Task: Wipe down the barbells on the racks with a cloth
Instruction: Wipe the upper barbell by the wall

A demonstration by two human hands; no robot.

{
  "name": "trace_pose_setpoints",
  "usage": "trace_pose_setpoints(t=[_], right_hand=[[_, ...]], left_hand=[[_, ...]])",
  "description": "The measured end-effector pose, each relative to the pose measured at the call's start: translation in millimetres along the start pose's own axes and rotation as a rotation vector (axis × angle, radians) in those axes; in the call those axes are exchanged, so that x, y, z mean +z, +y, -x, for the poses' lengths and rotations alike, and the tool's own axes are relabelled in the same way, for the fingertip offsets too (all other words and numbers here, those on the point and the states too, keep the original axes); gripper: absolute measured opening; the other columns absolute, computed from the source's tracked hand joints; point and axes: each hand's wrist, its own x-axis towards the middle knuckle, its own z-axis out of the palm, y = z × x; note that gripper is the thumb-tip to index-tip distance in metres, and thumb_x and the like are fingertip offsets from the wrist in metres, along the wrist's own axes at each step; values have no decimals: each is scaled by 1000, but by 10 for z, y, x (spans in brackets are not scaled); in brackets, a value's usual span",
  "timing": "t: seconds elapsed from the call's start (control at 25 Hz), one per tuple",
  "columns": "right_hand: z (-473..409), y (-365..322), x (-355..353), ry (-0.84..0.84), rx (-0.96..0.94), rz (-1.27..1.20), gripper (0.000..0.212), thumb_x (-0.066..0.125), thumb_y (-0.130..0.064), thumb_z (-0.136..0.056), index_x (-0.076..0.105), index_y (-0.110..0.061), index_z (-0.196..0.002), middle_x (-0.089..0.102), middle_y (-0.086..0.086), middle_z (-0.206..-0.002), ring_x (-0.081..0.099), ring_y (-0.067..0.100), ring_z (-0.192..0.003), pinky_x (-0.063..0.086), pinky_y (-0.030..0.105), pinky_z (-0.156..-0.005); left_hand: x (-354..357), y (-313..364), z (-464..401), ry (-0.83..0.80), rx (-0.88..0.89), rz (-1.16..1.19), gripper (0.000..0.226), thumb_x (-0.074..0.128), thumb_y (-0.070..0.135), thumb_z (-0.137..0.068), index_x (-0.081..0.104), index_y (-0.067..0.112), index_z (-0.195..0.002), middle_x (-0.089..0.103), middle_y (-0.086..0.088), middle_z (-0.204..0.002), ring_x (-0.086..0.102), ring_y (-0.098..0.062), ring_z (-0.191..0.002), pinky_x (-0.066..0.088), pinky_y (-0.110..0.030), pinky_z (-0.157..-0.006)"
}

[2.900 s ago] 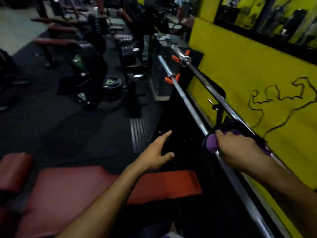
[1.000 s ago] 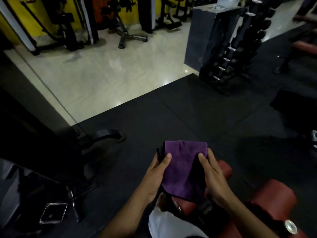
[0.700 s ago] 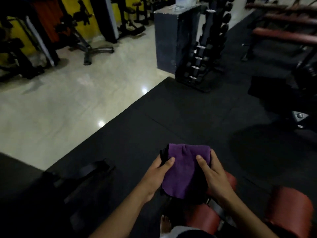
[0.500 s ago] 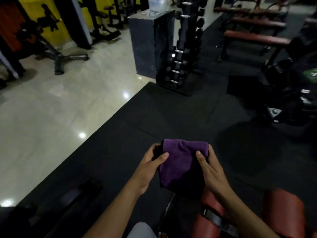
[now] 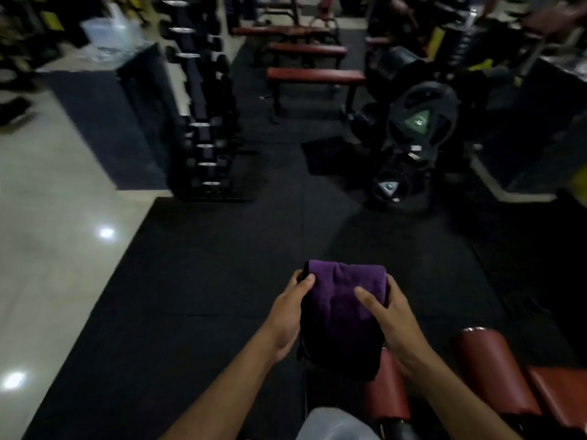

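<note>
We hold the cloth [image 5: 341, 300] between both hands, in front of the body and above the black mat [image 5: 206, 281]. The cloth is purple on its upper face and hangs folded, its lower part dark and in shadow.

Left hand [image 5: 287, 315]: it grips the cloth's left edge. The thumb lies on the purple face near the top left corner; the fingers curl behind the edge.

Right hand [image 5: 392, 322]: it grips the cloth's right edge. The thumb presses on the purple face, pointing toward the left hand; the fingers wrap behind the right edge.

The cloth spans the gap between the two hands, with its top edge just above both thumbs. Its lower end hangs past the wrists, in front of a red pad [image 5: 386, 389].

Surroundings:
- A dumbbell rack [image 5: 206, 122] stands ahead to the left, at the border of the mat and the pale tiled floor [image 5: 47, 217].
- Red benches [image 5: 314, 76] stand in a row farther ahead.
- Weight plates [image 5: 422, 119] are stacked ahead to the right.
- A second red pad [image 5: 489, 369] lies at lower right, beside the first.

No barbell can be made out in this view; the far background is blurred.
</note>
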Motion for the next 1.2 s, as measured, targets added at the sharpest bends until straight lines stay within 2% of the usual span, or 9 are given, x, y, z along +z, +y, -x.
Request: trace_pose_setpoints(t=[0.08,0.2,0.32,0.48,0.64,0.72,0.96,1.08,1.2], right_hand=[[-194,-7,-204,113,95,-104,39,75,-34,-86,67,-20,-121,75,3,-113,72,23,-105,57,47,-95],[-439,57,-516,281,156,-195,26,66,-30,-95,72,-15,-116,76,10,-110,72,29,-104,54,49,-97],[-834,107,-1005,529,81,-201,20,61,-32,-99,73,-20,-110,77,3,-105,73,20,-99,56,39,-88],[-1324,196,-1837,846,24,-116,12,62,-24,-100,72,-21,-103,77,-10,-95,70,2,-87,51,13,-68],[-1631,114,-2604,1021,15,-9,11,62,-21,-99,70,-25,-106,76,-15,-92,68,-8,-86,49,8,-68],[-1763,92,-2982,1076,41,33,11,62,-23,-100,70,-27,-106,73,-18,-95,66,-11,-88,51,9,-70],[-2151,210,-3987,1239,137,146,9,66,-25,-97,71,-26,-105,75,-13,-97,69,1,-93,51,17,-74],[-2356,125,-4472,1342,181,152,10,66,-26,-97,71,-30,-105,76,-15,-96,70,0,-91,53,19,-75],[-2430,-111,-4911,1441,206,201,8,66,-25,-98,71,-31,-98,73,-23,-90,67,-7,-83,47,9,-66]], left_hand=[[91,132,-442,-78,-55,-78,28,53,36,-103,59,34,-130,70,6,-126,66,-10,-117,51,-32,-100],[307,173,-1099,-178,-91,-281,20,55,38,-103,63,38,-121,72,10,-120,67,-9,-112,53,-26,-89],[644,108,-2008,-245,-94,-495,22,55,37,-103,59,39,-125,67,10,-122,63,-6,-112,50,-27,-91],[1122,62,-3091,-367,-146,-783,26,59,34,-100,55,42,-125,66,12,-120,62,-6,-112,49,-30,-96],[1792,206,-4040,-609,-155,-1050,25,60,38,-100,54,38,-124,64,12,-122,62,-2,-107,49,-24,-86],[2157,240,-4450,-645,-145,-1088,23,59,38,-100,55,36,-123,63,13,-120,60,1,-104,46,-19,-79],[3141,180,-5616,-744,-123,-1137,17,59,31,-101,58,36,-118,58,20,-111,55,6,-98,42,-16,-74],[3731,114,-6354,-811,-118,-1146,15,60,33,-100,61,37,-115,61,18,-113,58,-3,-107,46,-26,-84],[4490,109,-6857,-938,-93,-1175,16,59,37,-101,61,37,-117,61,17,-118,57,-4,-109,46,-29,-88]])
